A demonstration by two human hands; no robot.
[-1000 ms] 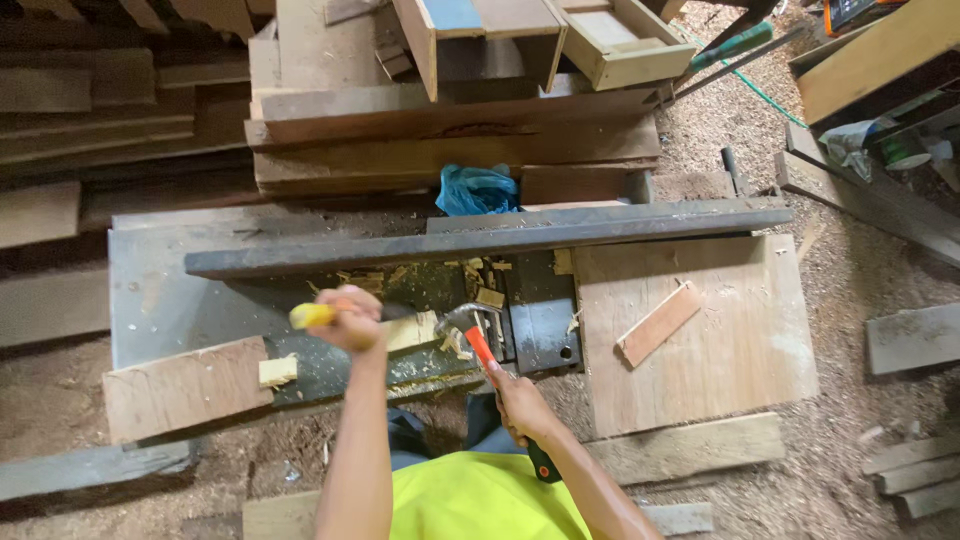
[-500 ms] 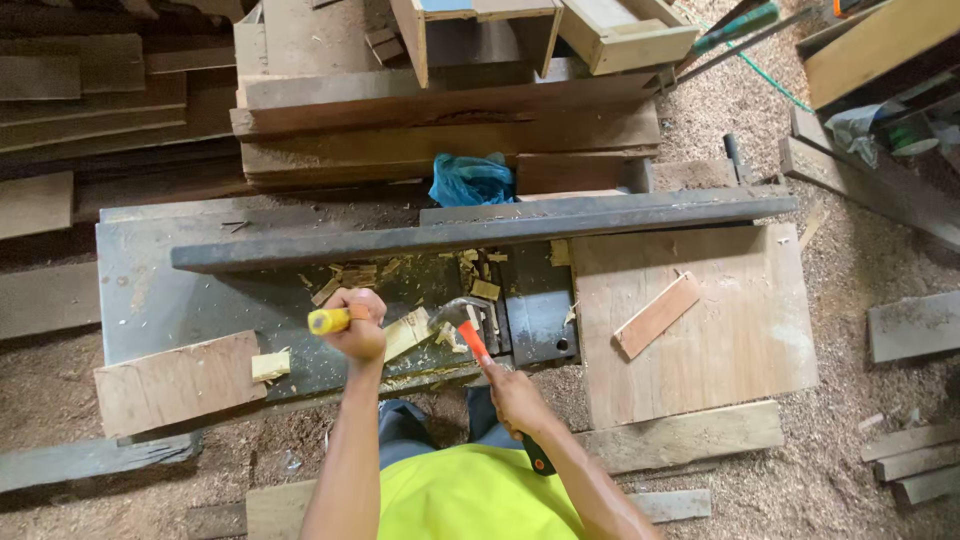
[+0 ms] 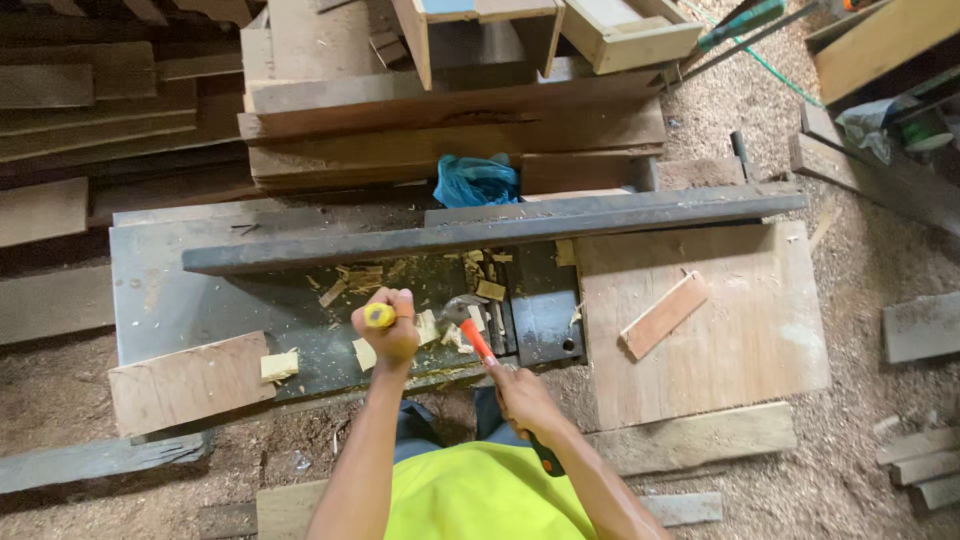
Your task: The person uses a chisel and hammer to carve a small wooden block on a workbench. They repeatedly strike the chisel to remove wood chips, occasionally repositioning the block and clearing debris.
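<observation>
My left hand (image 3: 390, 330) is closed around a tool with a yellow handle end (image 3: 378, 316), likely a chisel, held upright over a pale wood block (image 3: 428, 328) on the grey metal machine table (image 3: 200, 290). My right hand (image 3: 520, 395) grips a hammer with an orange and black handle (image 3: 478, 342); its metal head (image 3: 462, 305) sits just right of the chisel, above the wood chips. Both forearms reach forward from my yellow shirt.
A long dark metal fence (image 3: 500, 225) crosses the table. A plywood sheet (image 3: 720, 330) with a small wooden strip (image 3: 664, 315) lies to the right. A board (image 3: 185, 380) and small yellow block (image 3: 280, 365) sit left. Stacked planks (image 3: 450, 110) and a blue bag (image 3: 476, 180) lie behind.
My view has shifted slightly. The hammer head has come closer to the chisel's yellow end, and my left hand has stayed on the chisel over the block.
</observation>
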